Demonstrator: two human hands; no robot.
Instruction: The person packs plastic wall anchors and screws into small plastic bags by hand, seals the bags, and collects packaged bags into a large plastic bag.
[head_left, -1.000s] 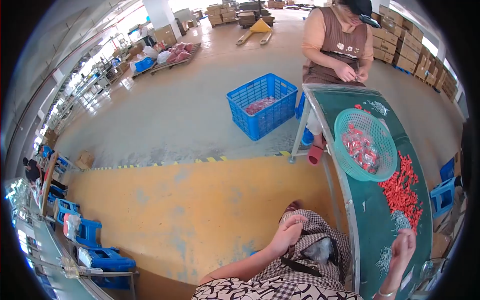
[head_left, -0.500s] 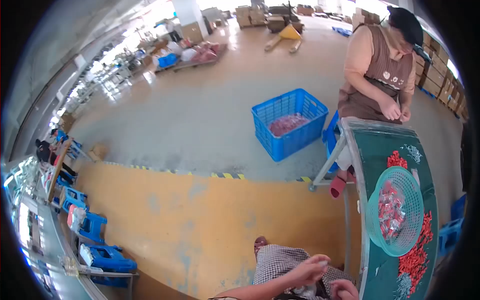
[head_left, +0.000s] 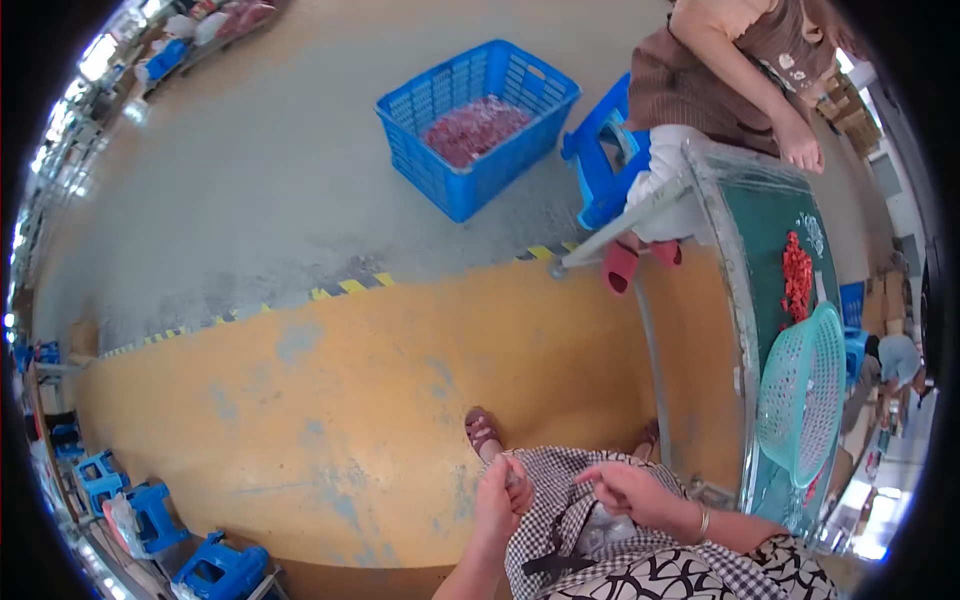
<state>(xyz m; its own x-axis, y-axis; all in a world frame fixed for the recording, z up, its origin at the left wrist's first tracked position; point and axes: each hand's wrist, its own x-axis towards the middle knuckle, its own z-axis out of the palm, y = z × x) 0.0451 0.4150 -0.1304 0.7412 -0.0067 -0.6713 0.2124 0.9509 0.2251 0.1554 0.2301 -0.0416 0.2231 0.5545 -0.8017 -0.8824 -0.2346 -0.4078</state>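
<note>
My left hand (head_left: pixel 505 497) is raised over my lap with its fingers curled in. A small pale bit shows at its fingertips, too small to name. Across from it, apart by a short gap, my right hand (head_left: pixel 630 493) has its index finger stretched toward the left one; I see nothing in it. A bracelet (head_left: pixel 703 521) circles that wrist. Beneath the hands, clear plastic (head_left: pixel 603 532) lies in the lap of my checked apron (head_left: pixel 550 500).
At my right runs a green-topped table (head_left: pixel 752 215) with a mint colander (head_left: pixel 785 395), small red pieces (head_left: pixel 797 275) and clear bits (head_left: pixel 811 236). A co-worker (head_left: pixel 700 85) sits at its far end on a blue stool (head_left: pixel 603 200). A blue crate (head_left: pixel 462 190) of pinkish packets stands ahead.
My view has tipped down and shifted, so the crate and co-worker sit higher. Both hands show more fully, the left now left of the right. The co-worker's visible hand is lower, by the table end.
</note>
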